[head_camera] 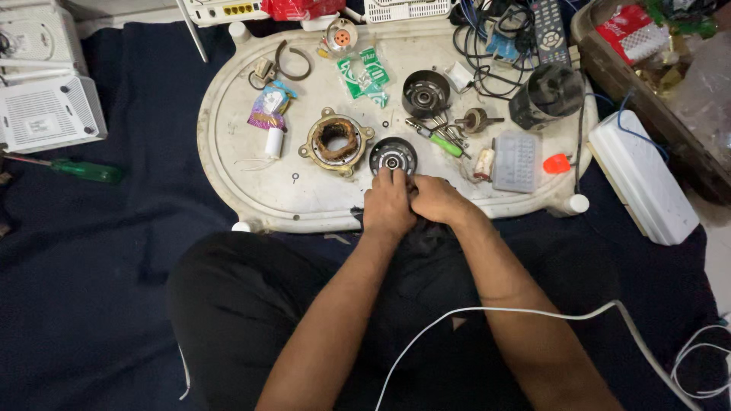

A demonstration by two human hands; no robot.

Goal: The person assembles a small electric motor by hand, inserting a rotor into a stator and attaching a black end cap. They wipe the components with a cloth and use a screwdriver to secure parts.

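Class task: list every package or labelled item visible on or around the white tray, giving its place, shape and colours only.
Green packet: tray top centre, flat, green and white.
Purple wrapper: tray left, crumpled, purple, blue and white.
Red pouch: above the tray, red.
Red-and-white packet: in the brown basket, top right.

A dark navy cloth [114, 251] covers the floor across most of the frame, lit evenly from above. A worn, off-white oval plastic tray [236, 129] lies on it at upper centre, serving as a work surface. At the far right edge, a strip of pale bare floor [719, 251] shows.
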